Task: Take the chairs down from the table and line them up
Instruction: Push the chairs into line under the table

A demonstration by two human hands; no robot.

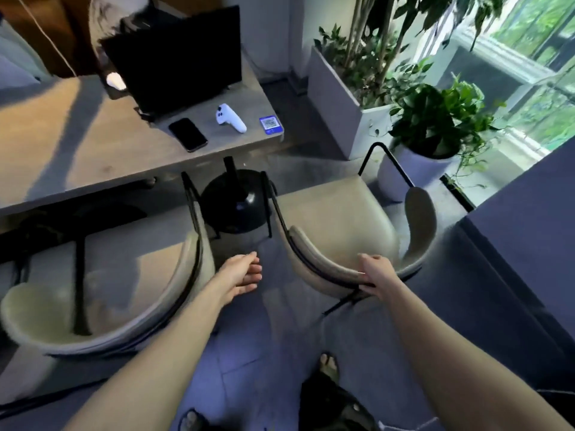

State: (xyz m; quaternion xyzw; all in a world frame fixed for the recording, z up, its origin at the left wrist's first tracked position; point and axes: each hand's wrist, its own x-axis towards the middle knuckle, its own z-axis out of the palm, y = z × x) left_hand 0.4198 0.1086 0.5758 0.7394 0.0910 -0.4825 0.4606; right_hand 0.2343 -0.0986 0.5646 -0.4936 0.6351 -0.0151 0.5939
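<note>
Two cream padded chairs with thin black metal frames stand on the floor in front of the table (93, 157). The right chair (336, 219) faces away from me, and my right hand (375, 273) grips the top edge of its curved backrest. The left chair (102, 293) stands beside it, partly under the table edge, blurred. My left hand (241, 273) hovers between the two chairs with fingers loosely curled, holding nothing and touching neither chair.
On the table lie a dark monitor (177, 54), a phone (187, 134), a white controller (231, 118) and a blue card (271, 124). The table's black pedestal base (233, 200) stands between the chairs. Potted plants (435, 126) are at the right; my sandalled feet (329, 367) are below.
</note>
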